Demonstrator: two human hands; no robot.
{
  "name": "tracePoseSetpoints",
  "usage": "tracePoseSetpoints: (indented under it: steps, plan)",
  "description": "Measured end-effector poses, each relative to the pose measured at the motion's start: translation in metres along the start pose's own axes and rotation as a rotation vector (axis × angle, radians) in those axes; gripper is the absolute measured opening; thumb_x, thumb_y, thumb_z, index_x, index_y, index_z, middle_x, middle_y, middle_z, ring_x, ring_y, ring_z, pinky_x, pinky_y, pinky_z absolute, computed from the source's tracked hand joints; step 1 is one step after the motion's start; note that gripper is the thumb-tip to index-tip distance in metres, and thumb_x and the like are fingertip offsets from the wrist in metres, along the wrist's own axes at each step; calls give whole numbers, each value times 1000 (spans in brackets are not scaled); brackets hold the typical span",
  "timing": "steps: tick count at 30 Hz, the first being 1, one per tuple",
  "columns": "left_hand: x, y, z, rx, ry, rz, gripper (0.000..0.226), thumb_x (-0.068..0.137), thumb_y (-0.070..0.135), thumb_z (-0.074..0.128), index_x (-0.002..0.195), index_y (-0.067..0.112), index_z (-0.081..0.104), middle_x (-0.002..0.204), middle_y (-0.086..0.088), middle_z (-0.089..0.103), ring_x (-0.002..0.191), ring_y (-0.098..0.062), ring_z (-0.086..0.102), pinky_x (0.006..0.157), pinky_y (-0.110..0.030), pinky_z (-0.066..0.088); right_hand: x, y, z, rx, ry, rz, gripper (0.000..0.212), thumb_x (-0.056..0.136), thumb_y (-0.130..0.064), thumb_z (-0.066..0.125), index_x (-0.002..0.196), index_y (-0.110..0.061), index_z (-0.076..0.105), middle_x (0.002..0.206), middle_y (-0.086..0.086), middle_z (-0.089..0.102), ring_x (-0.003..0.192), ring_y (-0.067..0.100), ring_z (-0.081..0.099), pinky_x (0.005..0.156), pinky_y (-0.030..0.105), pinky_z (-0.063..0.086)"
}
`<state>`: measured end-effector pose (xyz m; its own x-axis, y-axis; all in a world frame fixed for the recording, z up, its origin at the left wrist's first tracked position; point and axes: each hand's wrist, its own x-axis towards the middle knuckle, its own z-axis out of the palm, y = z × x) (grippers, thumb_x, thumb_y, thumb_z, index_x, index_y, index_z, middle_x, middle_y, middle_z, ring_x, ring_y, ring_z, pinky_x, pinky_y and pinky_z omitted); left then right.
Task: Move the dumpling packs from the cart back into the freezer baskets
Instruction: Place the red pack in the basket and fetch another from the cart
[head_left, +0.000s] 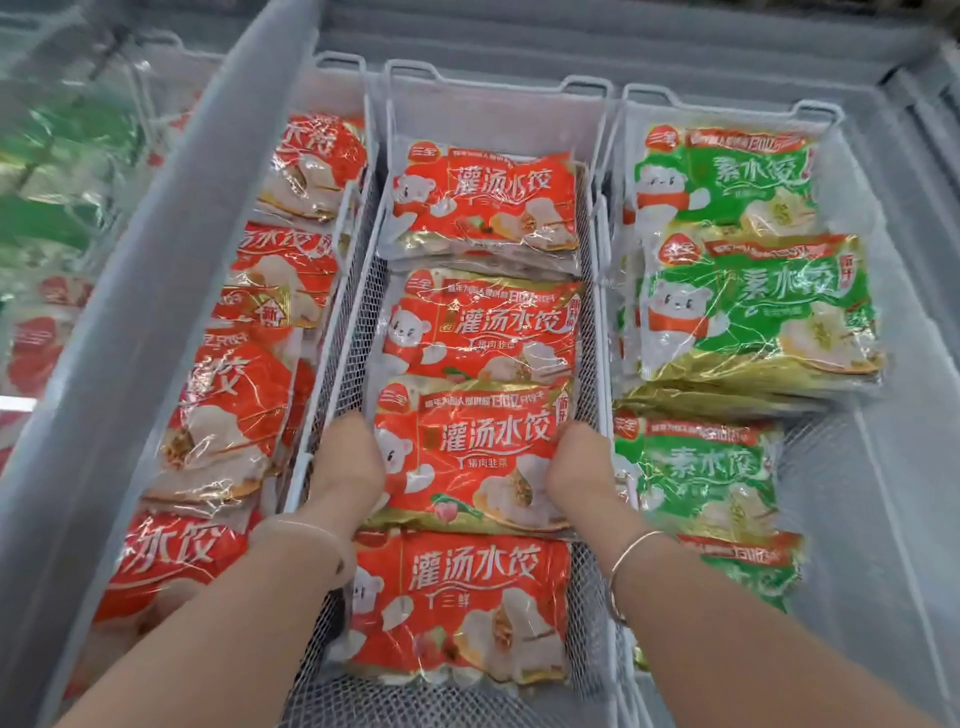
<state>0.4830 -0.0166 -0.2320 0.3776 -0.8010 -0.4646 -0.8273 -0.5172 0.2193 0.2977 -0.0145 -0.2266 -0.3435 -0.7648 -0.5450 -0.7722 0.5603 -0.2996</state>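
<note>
A red dumpling pack (470, 457) lies in the middle wire basket (343, 332) of the freezer. My left hand (348, 462) grips its left edge and my right hand (582, 467) grips its right edge, fingers tucked under and hidden. Beyond it in the same basket lie two more red packs (483, 208), and one red pack (462, 603) lies nearer to me. The left basket holds several red packs (234, 410). The right basket holds several green packs (753, 306). The cart is not in view.
The grey freezer frame (156, 270) runs along the left, with a glass lid and more packs beneath it at far left (62, 171). The freezer's frosted inner wall (904, 364) rises at right. Bare mesh shows at the middle basket's near end (441, 706).
</note>
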Motion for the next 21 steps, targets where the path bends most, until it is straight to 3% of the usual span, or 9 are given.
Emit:
tracePoseSetpoints:
  steps: [3,7,10,14,19,21]
  plan:
    - [3,-1,6,-52,-13,4,30,91,-11,35,114,-11,54,120,-26,58,114,-39,57,92,-42,47,2,2,4,-32,-64,-4,30,91,1,44,118,-1,57,121,18,61,113,33,58,92,36,47]
    - [-5,-1,0,-90,-36,57,57,90,-11,40,144,-3,23,141,-24,39,130,-35,42,106,-41,39,-10,0,-5,-111,-152,-48,33,91,-1,47,123,-2,54,127,17,57,117,30,56,95,33,46]
    - [-17,8,-21,-101,-23,126,54,89,-9,42,141,1,28,138,-21,39,125,-36,45,103,-42,41,-23,-5,-19,-102,-155,-95,34,87,-4,54,120,-4,56,124,15,58,114,28,57,96,32,46]
    - [-51,45,-76,-205,2,264,42,95,4,41,137,6,36,135,-16,46,114,-36,54,94,-45,49,-57,-15,-79,9,5,-156,33,90,-3,51,122,-2,54,124,17,60,115,31,57,95,34,47]
    - [-119,116,-137,-223,106,479,42,96,5,43,138,5,37,137,-16,48,122,-33,50,101,-42,43,-106,-11,-175,182,207,-186,35,90,-7,54,124,-1,46,122,20,57,108,34,60,90,38,51]
    - [-151,148,-152,-250,104,568,44,95,3,43,139,5,37,139,-14,46,126,-32,47,104,-41,38,-132,5,-216,228,316,-196,37,92,-9,53,126,0,44,125,20,55,114,34,56,91,37,46]
